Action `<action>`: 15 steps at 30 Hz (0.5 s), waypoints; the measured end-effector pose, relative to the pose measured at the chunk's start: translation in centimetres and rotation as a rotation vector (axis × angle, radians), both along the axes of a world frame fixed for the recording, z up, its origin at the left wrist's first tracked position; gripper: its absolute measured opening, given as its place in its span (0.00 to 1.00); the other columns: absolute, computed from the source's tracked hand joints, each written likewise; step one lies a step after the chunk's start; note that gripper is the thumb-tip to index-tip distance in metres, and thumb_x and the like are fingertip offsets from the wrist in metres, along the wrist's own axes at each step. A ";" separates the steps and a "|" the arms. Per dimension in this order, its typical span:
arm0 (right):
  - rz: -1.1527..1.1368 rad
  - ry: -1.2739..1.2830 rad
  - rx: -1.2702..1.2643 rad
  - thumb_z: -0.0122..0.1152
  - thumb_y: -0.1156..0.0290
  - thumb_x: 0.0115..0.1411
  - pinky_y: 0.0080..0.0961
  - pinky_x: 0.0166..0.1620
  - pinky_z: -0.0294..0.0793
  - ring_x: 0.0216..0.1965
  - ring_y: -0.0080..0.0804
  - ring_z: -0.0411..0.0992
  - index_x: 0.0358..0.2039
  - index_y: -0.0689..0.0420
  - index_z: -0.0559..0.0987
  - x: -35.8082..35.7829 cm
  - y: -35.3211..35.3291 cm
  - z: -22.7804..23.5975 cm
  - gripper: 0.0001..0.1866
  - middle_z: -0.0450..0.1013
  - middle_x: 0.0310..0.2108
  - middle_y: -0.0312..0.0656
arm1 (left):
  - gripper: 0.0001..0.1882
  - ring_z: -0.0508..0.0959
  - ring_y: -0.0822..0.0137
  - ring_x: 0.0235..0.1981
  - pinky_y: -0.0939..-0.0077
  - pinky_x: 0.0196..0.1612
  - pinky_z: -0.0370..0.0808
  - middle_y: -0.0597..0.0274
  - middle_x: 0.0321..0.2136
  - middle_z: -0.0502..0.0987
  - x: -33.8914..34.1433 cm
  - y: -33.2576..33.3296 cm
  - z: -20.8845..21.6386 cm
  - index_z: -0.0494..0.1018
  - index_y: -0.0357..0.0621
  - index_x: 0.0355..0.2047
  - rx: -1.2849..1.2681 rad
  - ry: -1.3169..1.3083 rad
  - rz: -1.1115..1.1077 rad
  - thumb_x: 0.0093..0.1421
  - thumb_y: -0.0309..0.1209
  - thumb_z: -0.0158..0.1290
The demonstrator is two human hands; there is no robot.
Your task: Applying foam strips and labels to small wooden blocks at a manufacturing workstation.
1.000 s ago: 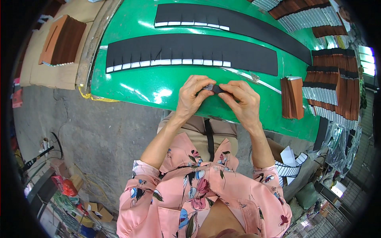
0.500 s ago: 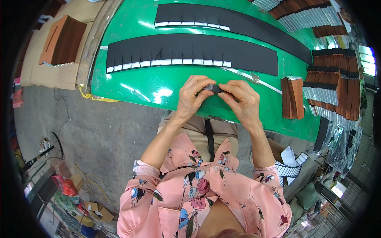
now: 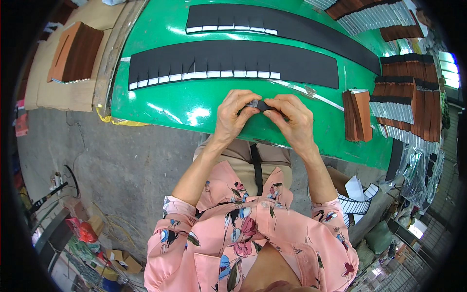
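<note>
Between my two hands is a small dark strip-like piece, pinched at both ends above the near edge of the green table. My left hand grips its left end, and a greyish, shiny bit shows by those fingertips. At the other end, the thumb and fingers of my right hand are closed on it. My fingers hide much of the piece. Just beyond lies a long black strip with a row of white tabs along its near edge. Farther back is a second black strip with similar white tabs.
Stacks of brown folded pieces with silvery edges line the table's right side. A smaller brown bundle stands nearer. On the left, another brown stack rests on cardboard. A black-and-white striped strip hangs low right.
My hands have shifted slightly up and left, still pinching the dark piece. The whole view has moved a little; the table's other things stay put.
</note>
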State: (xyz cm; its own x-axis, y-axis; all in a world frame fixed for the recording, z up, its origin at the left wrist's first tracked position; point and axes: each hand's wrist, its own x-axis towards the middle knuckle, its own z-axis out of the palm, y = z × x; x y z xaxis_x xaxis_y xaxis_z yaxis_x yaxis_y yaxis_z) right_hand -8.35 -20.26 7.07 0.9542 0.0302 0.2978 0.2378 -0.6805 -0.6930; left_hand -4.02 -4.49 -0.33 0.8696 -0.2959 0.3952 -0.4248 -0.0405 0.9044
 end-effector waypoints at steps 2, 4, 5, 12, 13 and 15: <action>-0.037 0.010 0.043 0.68 0.78 0.44 0.28 0.32 0.72 0.31 0.35 0.72 0.36 0.59 0.80 -0.3 0.1 0.1 0.15 0.73 0.31 0.41 | 0.13 0.75 0.65 0.35 0.75 0.36 0.72 0.59 0.35 0.75 0.0 0.1 0.0 0.76 0.42 0.39 0.013 0.019 0.004 0.52 0.28 0.59; -0.076 0.019 0.084 0.68 0.78 0.44 0.28 0.32 0.72 0.32 0.36 0.72 0.36 0.59 0.79 -0.6 0.0 0.3 0.16 0.73 0.32 0.41 | 0.13 0.75 0.65 0.35 0.75 0.36 0.72 0.59 0.35 0.75 0.1 0.1 -0.1 0.76 0.42 0.39 0.022 0.007 0.003 0.52 0.29 0.59; -0.053 -0.085 -0.023 0.66 0.79 0.44 0.28 0.32 0.72 0.32 0.36 0.72 0.37 0.59 0.79 -0.7 -0.1 0.3 0.16 0.73 0.32 0.40 | 0.13 0.75 0.65 0.35 0.75 0.37 0.72 0.59 0.35 0.75 0.1 0.1 0.0 0.76 0.42 0.39 0.027 -0.003 0.003 0.53 0.29 0.59; -0.031 -0.213 -0.288 0.60 0.82 0.42 0.27 0.30 0.72 0.32 0.35 0.70 0.35 0.58 0.79 -1.4 0.8 0.2 0.16 0.71 0.31 0.38 | 0.11 0.75 0.65 0.35 0.76 0.37 0.72 0.58 0.36 0.75 -0.2 -0.2 0.3 0.76 0.40 0.39 0.014 0.004 -0.010 0.53 0.25 0.58; -0.038 -0.223 -0.307 0.60 0.82 0.43 0.27 0.30 0.72 0.32 0.35 0.69 0.35 0.58 0.79 -1.3 0.8 0.3 0.15 0.70 0.31 0.38 | 0.12 0.75 0.63 0.36 0.74 0.37 0.72 0.58 0.35 0.75 -0.2 -0.2 0.4 0.76 0.41 0.38 0.006 0.033 0.010 0.50 0.23 0.58; -0.045 -0.233 -0.307 0.60 0.83 0.44 0.27 0.29 0.72 0.31 0.35 0.69 0.35 0.57 0.79 -1.5 0.7 0.1 0.15 0.69 0.31 0.38 | 0.14 0.75 0.61 0.36 0.72 0.37 0.73 0.58 0.35 0.75 -0.3 -0.2 0.5 0.76 0.41 0.37 -0.006 0.050 0.018 0.48 0.21 0.59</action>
State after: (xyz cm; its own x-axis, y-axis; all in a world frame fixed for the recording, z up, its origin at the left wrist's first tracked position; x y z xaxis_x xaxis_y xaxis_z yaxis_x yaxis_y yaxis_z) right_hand -9.85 -19.56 7.16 0.8645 0.1112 0.4901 0.3297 -0.8615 -0.3861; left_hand -4.35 -4.69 0.14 0.8936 -0.2776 0.3526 -0.3781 -0.0424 0.9248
